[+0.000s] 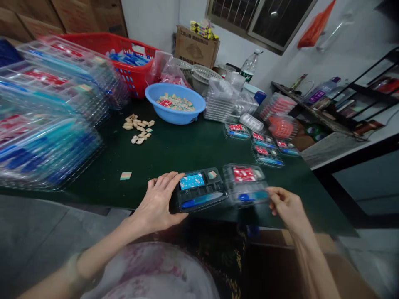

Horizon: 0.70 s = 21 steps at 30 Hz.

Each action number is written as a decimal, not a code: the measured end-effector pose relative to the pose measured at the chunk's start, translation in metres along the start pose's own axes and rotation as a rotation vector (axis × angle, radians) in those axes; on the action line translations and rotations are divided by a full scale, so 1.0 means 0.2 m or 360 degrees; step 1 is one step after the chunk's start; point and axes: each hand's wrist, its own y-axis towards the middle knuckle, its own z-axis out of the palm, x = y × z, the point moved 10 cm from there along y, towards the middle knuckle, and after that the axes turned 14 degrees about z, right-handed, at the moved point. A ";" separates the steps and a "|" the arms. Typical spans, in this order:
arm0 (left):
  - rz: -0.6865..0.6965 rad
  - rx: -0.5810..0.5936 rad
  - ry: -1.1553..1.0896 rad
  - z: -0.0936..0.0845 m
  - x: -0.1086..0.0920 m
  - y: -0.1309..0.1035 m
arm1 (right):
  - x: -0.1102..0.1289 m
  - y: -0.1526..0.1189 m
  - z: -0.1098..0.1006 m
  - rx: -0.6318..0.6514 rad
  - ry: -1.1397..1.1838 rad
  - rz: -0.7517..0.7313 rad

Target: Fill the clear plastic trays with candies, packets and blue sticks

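Observation:
My left hand grips the left side of a black plastic tray, thumb at the bottom edge and fingers at the top. That tray holds a light-blue patterned piece, a small striped piece and a blue pen. Just right of it is a second tray, blurred, with a red patterned piece and a blue pen. My right hand pinches this second tray at its lower right corner. A small striped piece lies on the green table left of my left hand.
Stacks of filled clear trays stand at the left. Behind are a blue basin of striped pieces, a red basket, peanuts and stacked empty trays. Several filled trays lie at the right.

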 end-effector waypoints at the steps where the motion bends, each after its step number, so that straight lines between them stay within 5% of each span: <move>1: 0.0003 -0.0003 -0.0015 0.00 0.00 -0.01 | 0.10 -0.05 0.10 0.0065 -0.0039 -0.0069; 4: -0.0024 -0.0044 -0.0073 -0.01 0.02 -0.03 | 0.34 -0.19 0.40 0.0199 -0.0119 -0.0282; 7: -0.0126 -0.0081 -0.0186 -0.08 0.07 -0.08 | 0.46 -0.25 0.59 0.0215 -0.0163 -0.0435; 11: -0.0184 -0.0178 -0.0329 -0.24 0.12 -0.13 | 0.50 -0.26 0.63 0.0115 -0.0218 -0.0534; 14: -0.0083 -0.0180 -0.0283 -0.31 0.06 -0.08 | 0.50 -0.25 0.62 0.0030 -0.0315 -0.0563; 17: 0.0037 -0.0057 -0.0118 -0.24 -0.05 0.02 | 0.49 -0.25 0.62 -0.0006 -0.0370 -0.0550; 21: 0.0151 0.0220 0.0108 -0.03 -0.14 0.16 | 0.48 -0.30 0.65 0.0006 -0.0329 -0.0527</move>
